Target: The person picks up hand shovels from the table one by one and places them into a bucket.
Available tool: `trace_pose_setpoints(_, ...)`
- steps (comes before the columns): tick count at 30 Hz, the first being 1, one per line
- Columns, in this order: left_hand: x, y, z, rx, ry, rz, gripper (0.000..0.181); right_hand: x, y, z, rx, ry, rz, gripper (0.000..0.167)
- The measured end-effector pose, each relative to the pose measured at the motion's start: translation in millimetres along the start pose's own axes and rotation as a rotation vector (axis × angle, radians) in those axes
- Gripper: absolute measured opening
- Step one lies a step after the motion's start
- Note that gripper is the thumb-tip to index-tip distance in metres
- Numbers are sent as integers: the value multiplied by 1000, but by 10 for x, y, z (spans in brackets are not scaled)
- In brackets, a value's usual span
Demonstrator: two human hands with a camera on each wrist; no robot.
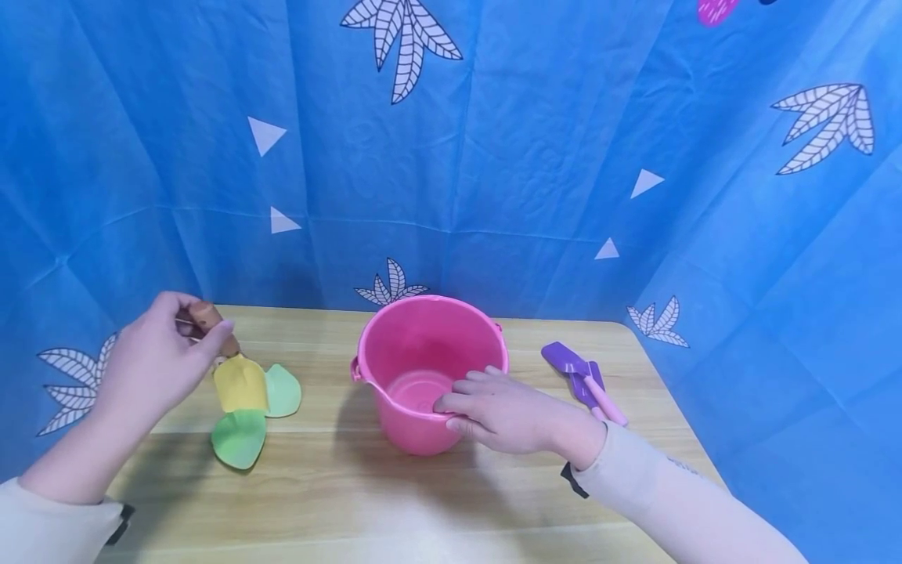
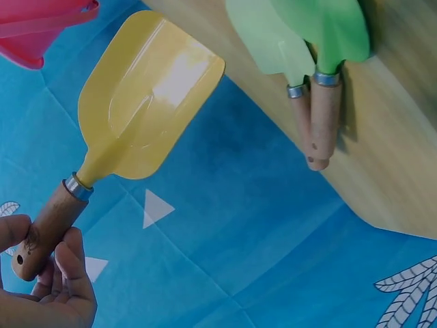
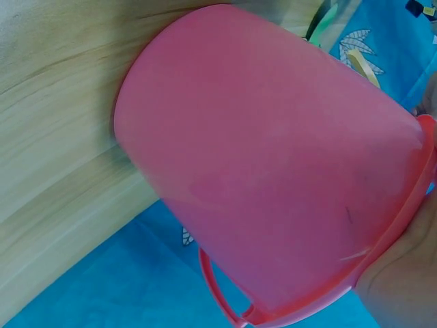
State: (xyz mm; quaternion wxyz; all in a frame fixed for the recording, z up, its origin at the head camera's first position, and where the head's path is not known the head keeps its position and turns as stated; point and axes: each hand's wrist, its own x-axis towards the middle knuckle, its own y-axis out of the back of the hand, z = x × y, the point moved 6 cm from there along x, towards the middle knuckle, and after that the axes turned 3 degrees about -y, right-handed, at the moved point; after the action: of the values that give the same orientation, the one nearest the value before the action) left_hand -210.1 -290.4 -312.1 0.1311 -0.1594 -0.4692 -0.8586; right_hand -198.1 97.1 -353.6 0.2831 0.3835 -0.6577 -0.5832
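The left hand (image 1: 158, 356) pinches the wooden handle (image 1: 211, 325) of a yellow shovel (image 1: 241, 384) at the left of the table; in the left wrist view the yellow blade (image 2: 147, 96) is raised, the hand (image 2: 58, 280) gripping the handle's end. Two green tools (image 1: 239, 439) lie on the table below it, their wooden handles (image 2: 325, 116) side by side. A pink bucket (image 1: 423, 435) stands upright mid-table. The right hand (image 1: 503, 411) grips its near right rim, fingers over the edge inside. In the right wrist view the bucket's side (image 3: 266, 150) hides most of that hand (image 3: 403, 266).
Right of the bucket, purple tools (image 1: 567, 359) with a pink handle (image 1: 606, 401) lie on the wooden table (image 1: 338, 501). Blue patterned cloth (image 1: 451, 157) hangs behind and along both sides of the table. The bucket's handle (image 3: 217, 290) hangs near its rim.
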Motion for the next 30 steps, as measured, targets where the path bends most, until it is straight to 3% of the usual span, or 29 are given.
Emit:
trace_pose_setpoints(22,174,112,413,-24,-12,19,54,-5,3,15,6,11,3,32)
trace_pose_setpoints(30,228,146,511,-37,-7,15,56,-15,9,16,19,15,5,41)
